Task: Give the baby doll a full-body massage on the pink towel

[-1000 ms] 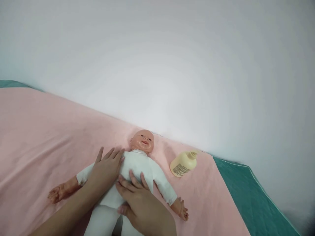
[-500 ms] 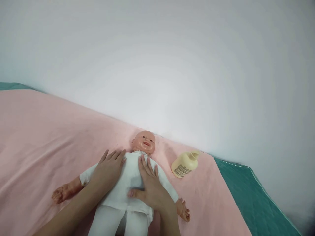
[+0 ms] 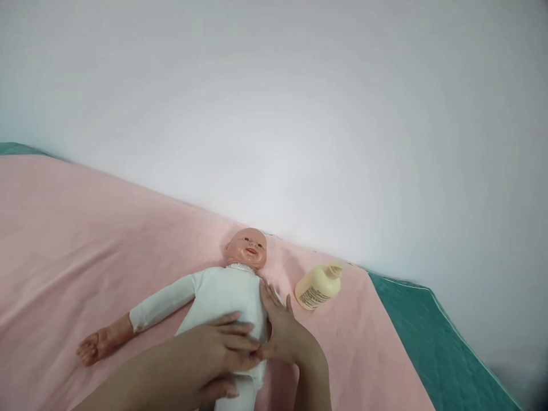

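A doll (image 3: 231, 291) with a bald head and a white cloth body lies on its back on a pink cloth (image 3: 85, 228). My left hand (image 3: 222, 351) lies across the doll's lower belly, fingers spread and pointing right. Along the doll's side, near its shoulder, rests my right hand (image 3: 280, 328), its fingers apart and its thumb close to the left fingertips. Neither hand holds anything. The doll's arm on the left is stretched out on the cloth; the one on the right is mostly hidden behind my right hand.
A pale yellow pump bottle (image 3: 319, 287) stands on the pink cloth to the right of the doll. Green quilted fabric (image 3: 432, 337) shows past the cloth's right edge. Behind everything rises a white wall (image 3: 274, 114).
My left hand has moved from the doll's shoulder down and right onto its lower belly. My right hand has shifted from the chest to the doll's side.
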